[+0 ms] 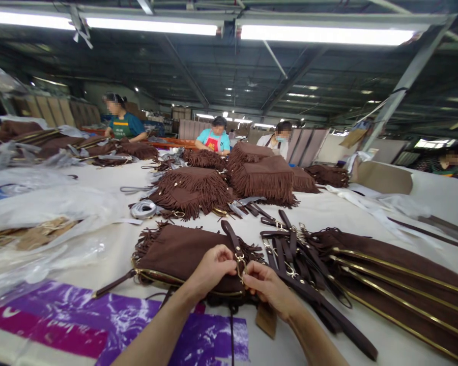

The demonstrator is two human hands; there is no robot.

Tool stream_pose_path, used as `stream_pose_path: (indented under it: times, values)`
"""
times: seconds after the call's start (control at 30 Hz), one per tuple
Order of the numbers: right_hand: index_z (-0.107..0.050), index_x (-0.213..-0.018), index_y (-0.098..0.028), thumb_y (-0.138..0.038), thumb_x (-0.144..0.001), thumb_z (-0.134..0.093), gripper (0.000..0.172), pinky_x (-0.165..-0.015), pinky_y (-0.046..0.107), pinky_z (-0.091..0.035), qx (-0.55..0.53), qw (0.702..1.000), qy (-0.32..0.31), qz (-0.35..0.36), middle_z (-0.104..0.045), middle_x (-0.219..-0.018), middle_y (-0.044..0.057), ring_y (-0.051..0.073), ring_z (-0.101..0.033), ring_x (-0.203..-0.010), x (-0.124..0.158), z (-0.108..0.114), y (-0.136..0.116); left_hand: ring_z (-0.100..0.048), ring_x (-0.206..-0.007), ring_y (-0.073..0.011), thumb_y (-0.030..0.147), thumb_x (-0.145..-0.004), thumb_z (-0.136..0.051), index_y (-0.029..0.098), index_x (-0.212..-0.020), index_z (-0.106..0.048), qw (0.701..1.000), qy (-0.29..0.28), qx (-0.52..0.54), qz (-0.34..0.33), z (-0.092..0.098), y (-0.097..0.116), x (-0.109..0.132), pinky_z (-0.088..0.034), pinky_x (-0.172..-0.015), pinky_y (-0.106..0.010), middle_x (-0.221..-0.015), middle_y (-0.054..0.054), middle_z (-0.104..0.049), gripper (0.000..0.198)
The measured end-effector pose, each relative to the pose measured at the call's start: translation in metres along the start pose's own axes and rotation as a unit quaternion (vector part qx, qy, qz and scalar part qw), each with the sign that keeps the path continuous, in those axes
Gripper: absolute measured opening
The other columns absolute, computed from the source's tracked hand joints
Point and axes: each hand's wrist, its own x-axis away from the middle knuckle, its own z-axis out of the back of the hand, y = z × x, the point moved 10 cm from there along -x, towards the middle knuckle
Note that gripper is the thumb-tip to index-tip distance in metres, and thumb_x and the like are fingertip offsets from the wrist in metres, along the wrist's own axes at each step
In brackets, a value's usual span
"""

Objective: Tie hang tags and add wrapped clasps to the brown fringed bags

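Note:
A brown fringed bag [187, 249] with a gold zipper lies flat in front of me. At its right corner stands a dark brown wrist strap [232, 238] with a gold clasp [240, 264]. My left hand [216, 268] is closed in a pinch at the left side of this clasp, over the bag. From the right, my right hand [266, 285] pinches the clasp's lower end, its fingertips partly hiding the join with the bag. Below my right hand hangs a brown paper tag [266, 320]. A long zipper pull [114, 283] sticks out from the bag's left end.
More wrist straps [290, 254] lie heaped to the right, beside stacked brown bags [400, 274] with gold zippers. Fringed bags [198, 188] are piled ahead. Clear plastic [53, 203] and a purple printed sheet [137, 315] lie left and in front. Several people work farther back.

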Motion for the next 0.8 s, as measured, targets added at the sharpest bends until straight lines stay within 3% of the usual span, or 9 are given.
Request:
stream_pose_path:
  times: [0.1,0.23,0.57,0.8]
  values:
    - [-0.052,-0.074,-0.020,-0.055,-0.070,-0.073,0.042,-0.041,0.020,-0.015,-0.013,1.000,0.007,-0.008,-0.053,-0.060,-0.007,0.007,-0.034,-0.047,0.001,0.002,0.004,-0.055,-0.083,-0.0153,0.011,-0.066,-0.059,0.015,-0.066,-0.062,0.980,-0.033,-0.174,-0.092,-0.003,0.019,0.011,-0.042,-0.066,-0.023,-0.089,-0.003,-0.057,0.005]
    - [-0.051,-0.075,-0.020,-0.057,-0.070,-0.073,0.043,-0.040,0.021,-0.012,-0.024,1.000,0.012,-0.016,-0.053,-0.058,-0.007,0.005,-0.030,-0.043,0.000,0.003,0.008,-0.056,-0.081,-0.0148,0.009,-0.069,-0.059,0.016,-0.066,-0.067,0.959,-0.033,-0.246,-0.136,-0.011,0.025,0.017,-0.042,-0.072,-0.025,-0.085,-0.003,-0.059,0.011]
    - [-0.051,-0.073,-0.019,-0.054,-0.071,-0.073,0.041,-0.040,0.020,-0.013,-0.022,1.000,0.020,-0.011,-0.054,-0.059,-0.006,0.005,-0.032,-0.045,-0.001,0.003,0.004,-0.055,-0.074,-0.0143,0.009,-0.075,-0.057,0.016,-0.062,-0.061,0.933,-0.003,-0.322,-0.162,-0.020,0.027,0.021,-0.040,-0.068,-0.024,-0.078,-0.002,-0.059,0.014]
    - [-0.051,-0.073,-0.019,-0.054,-0.072,-0.072,0.041,-0.040,0.020,-0.013,-0.009,1.000,0.020,-0.010,-0.052,-0.057,-0.007,0.005,-0.029,-0.044,0.000,0.003,0.005,-0.051,-0.076,-0.0186,0.009,-0.076,-0.049,0.018,-0.069,-0.050,0.882,0.000,-0.447,-0.153,-0.031,0.019,0.022,-0.035,-0.066,-0.029,-0.079,-0.004,-0.054,0.012]
